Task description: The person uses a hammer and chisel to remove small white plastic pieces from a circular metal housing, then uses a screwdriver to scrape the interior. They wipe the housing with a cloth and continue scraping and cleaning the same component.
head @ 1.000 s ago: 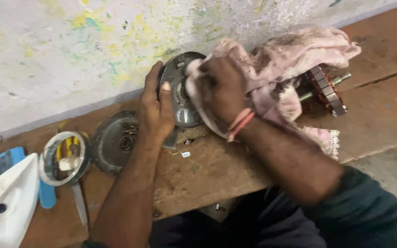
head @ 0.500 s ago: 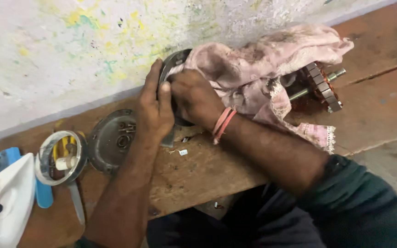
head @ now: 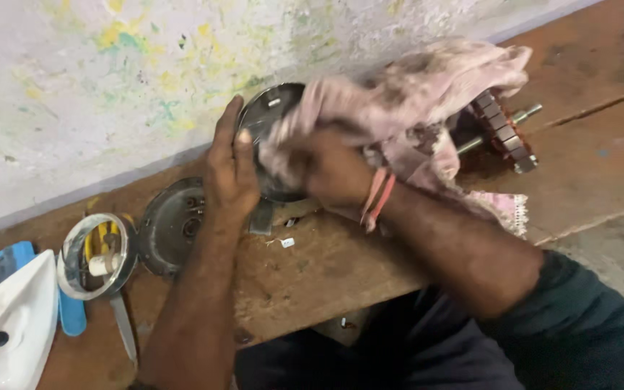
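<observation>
**Rag worked over a round metal cover**

Since the earlier frame the right hand [head: 330,170] has slid across the face of the round metal cover [head: 265,119], dragging the pink rag [head: 427,87] with it; both are blurred from the motion. By contrast the left hand [head: 231,170] has hardly shifted and keeps its grip on the cover's rim.

Head view: the left hand is wrapped around the left edge of the cover, fingers pointing up along the rim and thumb laid on its face, holding it tilted on edge on the wooden bench [head: 326,267]. Just to the right of that hand, the right hand is closed on a bunch of the rag and presses it against the cover. Orange bands [head: 377,198] circle the right wrist. Most of the rag trails away beyond the right hand, draped over a motor rotor [head: 503,130] whose copper windings and steel shaft poke out on the far side.

Left of the left hand, almost touching the forearm, a second dark round cover [head: 171,227] lies flat on the bench. Further left sits a shiny metal ring [head: 95,256] with yellow and white parts inside, and a blade [head: 124,328] points down below it. At the far left corner, well away from both hands, rests a white clothes iron [head: 9,328] beside something blue [head: 73,314]. Behind everything rises a paint-spattered wall [head: 110,65].
</observation>
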